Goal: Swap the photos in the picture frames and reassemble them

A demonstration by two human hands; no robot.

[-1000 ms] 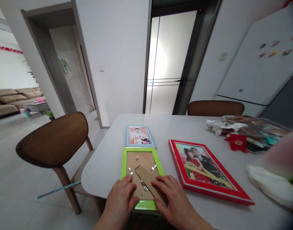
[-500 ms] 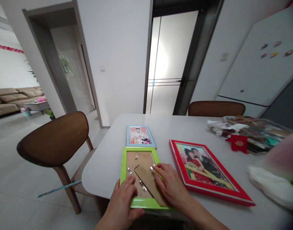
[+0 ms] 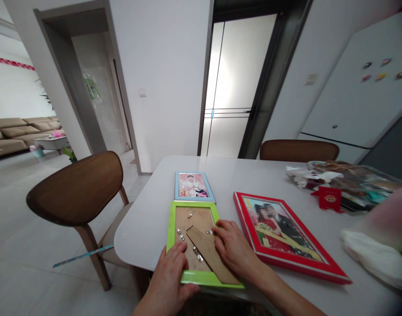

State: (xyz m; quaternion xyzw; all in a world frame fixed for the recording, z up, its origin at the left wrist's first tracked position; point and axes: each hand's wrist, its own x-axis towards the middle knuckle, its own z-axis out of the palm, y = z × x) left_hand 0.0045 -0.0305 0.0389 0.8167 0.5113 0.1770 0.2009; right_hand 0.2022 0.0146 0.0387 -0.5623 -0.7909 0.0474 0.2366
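Green frame [image 3: 171,232], back up, lower centre. Left hand [image 3: 171,272] spread over its lower-left corner; right hand [image 3: 235,248] at a metal clip [image 3: 209,231], whether pinching I cannot tell. Advised: brace the corner, ease the clip.

We see soft, fairly even light, brightest as a glow in the frosted glass door [image 3: 227,79], with a pale sheen on the white surface [image 3: 240,175]. The green photo frame [image 3: 194,277] catches a glossy highlight along its near edge. Wide-angle distortion tilts the refrigerator [image 3: 348,96] at our right, where its magnets [image 3: 380,77] smear, a pink-and-white bundle [image 3: 381,232] blurs and the bottom corner darkens.
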